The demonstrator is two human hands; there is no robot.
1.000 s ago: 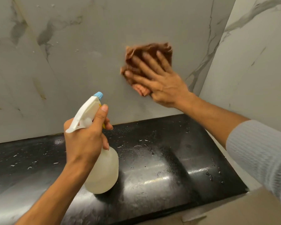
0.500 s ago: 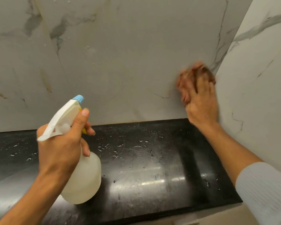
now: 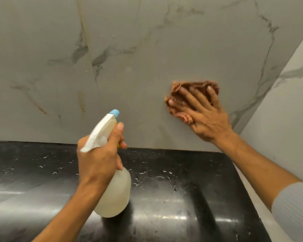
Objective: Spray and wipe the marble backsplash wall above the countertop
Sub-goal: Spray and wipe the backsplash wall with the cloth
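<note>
The grey-veined marble backsplash (image 3: 147, 49) fills the upper view above a black countertop (image 3: 182, 189). My right hand (image 3: 205, 114) presses a crumpled brown cloth (image 3: 180, 91) flat against the wall, fingers spread and straight over it, a little above the counter line and left of the right corner. My left hand (image 3: 98, 158) grips the neck of a white spray bottle (image 3: 115, 194) with a blue nozzle, held upright over the counter, nozzle aimed at the wall, thumb along the sprayer head.
A second marble wall (image 3: 283, 102) meets the backsplash at the right corner. The black countertop is glossy and speckled with droplets. Its right end stops at a pale ledge (image 3: 252, 203).
My right hand with the cloth has swept back left, away from the right corner. The view has shifted, and the spray bottle sits nearer the middle.
</note>
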